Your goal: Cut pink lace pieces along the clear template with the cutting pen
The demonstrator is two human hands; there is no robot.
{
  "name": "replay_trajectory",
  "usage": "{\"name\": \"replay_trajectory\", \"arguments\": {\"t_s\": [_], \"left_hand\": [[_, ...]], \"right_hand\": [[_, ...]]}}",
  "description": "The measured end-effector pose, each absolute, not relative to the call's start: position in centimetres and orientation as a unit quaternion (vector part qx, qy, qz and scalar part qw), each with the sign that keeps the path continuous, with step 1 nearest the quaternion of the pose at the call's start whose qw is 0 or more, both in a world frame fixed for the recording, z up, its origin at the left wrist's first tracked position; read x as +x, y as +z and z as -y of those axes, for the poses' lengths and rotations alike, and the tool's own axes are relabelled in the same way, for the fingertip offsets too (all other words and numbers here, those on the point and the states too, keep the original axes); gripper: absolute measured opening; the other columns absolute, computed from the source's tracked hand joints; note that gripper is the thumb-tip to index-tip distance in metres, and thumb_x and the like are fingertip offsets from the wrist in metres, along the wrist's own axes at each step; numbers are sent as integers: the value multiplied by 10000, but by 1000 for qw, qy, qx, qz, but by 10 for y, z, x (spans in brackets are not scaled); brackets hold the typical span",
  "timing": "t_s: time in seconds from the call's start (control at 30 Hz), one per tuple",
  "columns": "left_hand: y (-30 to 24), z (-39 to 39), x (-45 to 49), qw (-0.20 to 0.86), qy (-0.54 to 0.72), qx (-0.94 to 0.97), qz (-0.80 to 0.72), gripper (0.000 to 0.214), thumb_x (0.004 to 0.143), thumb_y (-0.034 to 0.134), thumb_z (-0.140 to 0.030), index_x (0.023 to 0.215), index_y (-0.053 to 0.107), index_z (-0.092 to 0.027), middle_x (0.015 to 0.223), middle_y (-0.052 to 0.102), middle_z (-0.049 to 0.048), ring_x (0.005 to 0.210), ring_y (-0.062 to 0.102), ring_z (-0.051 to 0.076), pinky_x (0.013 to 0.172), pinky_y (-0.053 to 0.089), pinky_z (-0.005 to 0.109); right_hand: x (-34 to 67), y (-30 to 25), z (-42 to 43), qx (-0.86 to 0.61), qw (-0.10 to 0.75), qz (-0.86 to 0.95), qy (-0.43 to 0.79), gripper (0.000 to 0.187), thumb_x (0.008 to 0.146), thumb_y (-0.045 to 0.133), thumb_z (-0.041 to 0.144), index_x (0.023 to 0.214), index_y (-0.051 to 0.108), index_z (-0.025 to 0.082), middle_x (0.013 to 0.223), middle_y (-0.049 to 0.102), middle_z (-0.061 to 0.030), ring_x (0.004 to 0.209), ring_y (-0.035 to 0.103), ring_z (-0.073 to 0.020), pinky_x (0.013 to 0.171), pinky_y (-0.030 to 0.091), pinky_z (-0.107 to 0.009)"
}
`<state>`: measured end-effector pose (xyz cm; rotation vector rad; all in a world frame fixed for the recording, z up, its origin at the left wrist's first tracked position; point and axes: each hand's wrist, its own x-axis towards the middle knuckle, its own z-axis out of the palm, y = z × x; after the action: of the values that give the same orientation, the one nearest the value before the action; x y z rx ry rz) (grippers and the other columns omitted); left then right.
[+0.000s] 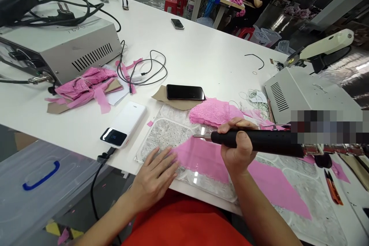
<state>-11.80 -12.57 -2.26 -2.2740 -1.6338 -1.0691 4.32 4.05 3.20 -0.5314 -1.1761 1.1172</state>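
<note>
right hand (238, 149) holds black tool (272, 141); left hand (155, 178) touches pink fabric (203, 158).

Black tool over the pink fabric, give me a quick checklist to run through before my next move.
1. Grip on the black tool: ok, the right hand is wrapped around it.
2. Left hand apart from the metal tip: ok, there is a gap between them.
3. Pink fabric spread out: ok, it looks mostly flat.
4. Pink lace pile well away from the tip: not ok, it lies close by.
5. Tip temperature: cannot tell.
</note>
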Motion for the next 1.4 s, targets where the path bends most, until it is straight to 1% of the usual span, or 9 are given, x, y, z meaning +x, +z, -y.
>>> {"name": "replay_trajectory", "arguments": {"t_s": [0.3,0.5,0.67,1.07,1.4], "left_hand": [[-22,126,-120,68,-350,-762,541,302,919,546,-103,1212,596,-150,1191,685,105,1302,511,258,1115,388,470],[-21,130,-123,67,-348,-769,532,274,919,553,-133,1188,602,-130,1192,680,124,1306,502,274,1090,418,475],[-21,134,-125,72,-351,-769,529,250,922,552,-154,1165,611,-134,1171,689,122,1291,516,273,1077,432,480],[-23,134,-125,80,-358,-766,527,252,920,550,-165,1161,614,-128,1144,698,117,1274,532,274,1072,439,471],[-24,135,-126,71,-363,-767,524,299,901,569,-166,1198,591,-134,1134,700,126,1280,529,267,1072,439,467]], "right_hand": [[43,34,-41,-245,658,524,482,81,736,610,258,793,570,215,799,560,32,577,573,-101,589,521,-319],[43,40,-32,-247,648,495,523,106,722,616,278,793,580,209,792,543,29,572,562,-93,568,506,-297],[40,39,-25,-234,629,507,541,108,726,617,288,797,591,210,792,547,28,565,560,-92,560,507,-298],[38,34,-23,-218,620,526,540,106,743,615,270,828,594,211,810,556,25,587,575,-95,573,509,-296],[36,37,-23,-231,621,535,525,94,730,604,273,789,572,208,779,545,29,572,554,-97,561,496,-297]]}}
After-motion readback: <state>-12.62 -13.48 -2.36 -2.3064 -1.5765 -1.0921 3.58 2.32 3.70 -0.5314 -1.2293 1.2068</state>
